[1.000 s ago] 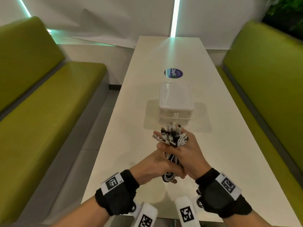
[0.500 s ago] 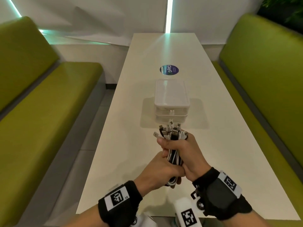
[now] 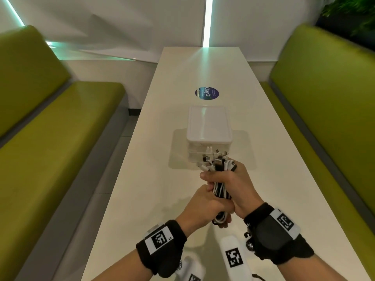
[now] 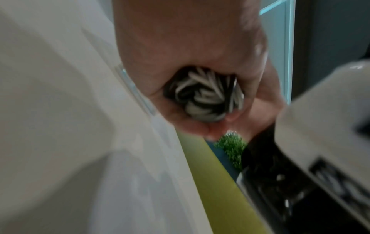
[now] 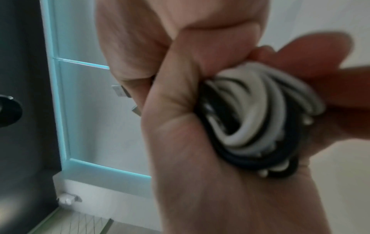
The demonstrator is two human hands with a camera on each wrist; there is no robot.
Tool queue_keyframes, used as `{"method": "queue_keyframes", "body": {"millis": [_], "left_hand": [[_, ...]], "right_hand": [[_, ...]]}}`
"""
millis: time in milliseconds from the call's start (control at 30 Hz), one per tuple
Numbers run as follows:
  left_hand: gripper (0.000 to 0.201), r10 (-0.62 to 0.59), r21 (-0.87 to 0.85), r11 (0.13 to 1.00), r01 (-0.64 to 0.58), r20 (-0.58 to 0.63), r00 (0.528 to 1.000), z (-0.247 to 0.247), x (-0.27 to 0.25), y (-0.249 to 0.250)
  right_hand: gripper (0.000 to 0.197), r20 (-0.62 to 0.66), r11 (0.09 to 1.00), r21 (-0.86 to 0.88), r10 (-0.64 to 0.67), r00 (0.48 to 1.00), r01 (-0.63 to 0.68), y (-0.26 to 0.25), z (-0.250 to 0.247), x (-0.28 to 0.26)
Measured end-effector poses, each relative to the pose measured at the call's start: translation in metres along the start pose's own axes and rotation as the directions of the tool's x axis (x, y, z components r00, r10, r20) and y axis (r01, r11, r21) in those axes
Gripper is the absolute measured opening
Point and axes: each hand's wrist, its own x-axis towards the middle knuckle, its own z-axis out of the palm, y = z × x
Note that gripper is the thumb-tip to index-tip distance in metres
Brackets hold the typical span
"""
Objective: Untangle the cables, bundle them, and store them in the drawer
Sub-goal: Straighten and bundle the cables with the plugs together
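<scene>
Gripping the folded bundle of black and white charging cables [image 3: 220,188] above the long cream table [image 3: 142,179], your right hand [image 3: 236,188] wraps its upper part while your left hand [image 3: 205,208] clasps the looped lower end; plugs point toward the small white plastic drawer box [image 3: 209,126].

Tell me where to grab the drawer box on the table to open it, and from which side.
Take the small tab on the drawer box's near front face, coming from the near end of the table. The drawer fronts face the person, stacked under the flat lid. Both hands grip the cables, so one must let go.
</scene>
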Motion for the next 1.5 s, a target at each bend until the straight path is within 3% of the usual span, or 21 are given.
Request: {"method": "queue_keyframes", "body": {"millis": [267, 400, 500, 600, 667, 700, 800, 933, 1100, 1500], "left_hand": [[0.022, -0.075, 0.13, 0.99, 0.055, 0.154, 0.985, -0.021, 0.029, 0.015], [0.019, -0.086, 0.177, 0.983, 0.041, 0.252, 0.964, -0.032, 0.03, 0.022], [0.062, -0.11, 0.287, 0.958, 0.025, 0.283, 0.953, -0.046, 0.039, 0.011], [0.083, -0.092, 0.444, 0.895, 0.045, 0.085, 0.992, -0.055, 0.051, -0.003], [0.073, 0.007, 0.617, 0.786, 0.05, -0.089, 0.996, -0.054, 0.057, -0.011], [0.069, 0.059, 0.718, 0.695, 0.039, -0.111, 0.992, -0.052, 0.06, -0.014], [0.065, 0.203, 0.872, 0.489, -0.003, -0.111, 0.973, -0.046, 0.065, -0.02], [0.067, 0.296, 0.953, 0.301, 0.034, -0.128, 0.947, -0.04, 0.073, -0.022], [0.053, 0.353, 0.982, 0.171, 0.084, -0.141, 0.925, -0.033, 0.074, -0.022], [0.028, 0.342, 0.993, 0.078, 0.088, -0.11, 0.933, -0.021, 0.068, -0.001]], "right_hand": [[0.018, 0.004, 0.999, 0.032, 0.011, 1.0, -0.011, -0.003, -0.009, 0.028], [0.011, 0.026, 0.994, -0.104, -0.018, 1.0, 0.021, -0.012, -0.012, 0.035], [0.02, -0.017, 0.982, -0.181, -0.054, 0.998, 0.05, -0.023, -0.019, 0.047], [0.017, -0.062, 0.942, -0.329, -0.089, 0.994, 0.064, -0.035, -0.031, 0.063], [0.023, -0.078, 0.913, -0.404, -0.095, 0.992, 0.055, -0.04, -0.036, 0.073], [0.029, -0.078, 0.904, -0.425, -0.088, 0.993, 0.047, -0.041, -0.039, 0.077], [0.073, -0.05, 0.87, -0.493, -0.011, 0.999, -0.015, -0.035, -0.045, 0.086], [0.089, -0.046, 0.845, -0.531, 0.054, 0.997, -0.07, -0.021, -0.054, 0.09], [0.094, -0.058, 0.833, -0.55, 0.04, 0.997, -0.066, -0.015, -0.055, 0.095], [0.093, -0.037, 0.775, -0.625, 0.09, 0.995, -0.094, -0.022, -0.056, 0.096]]}}
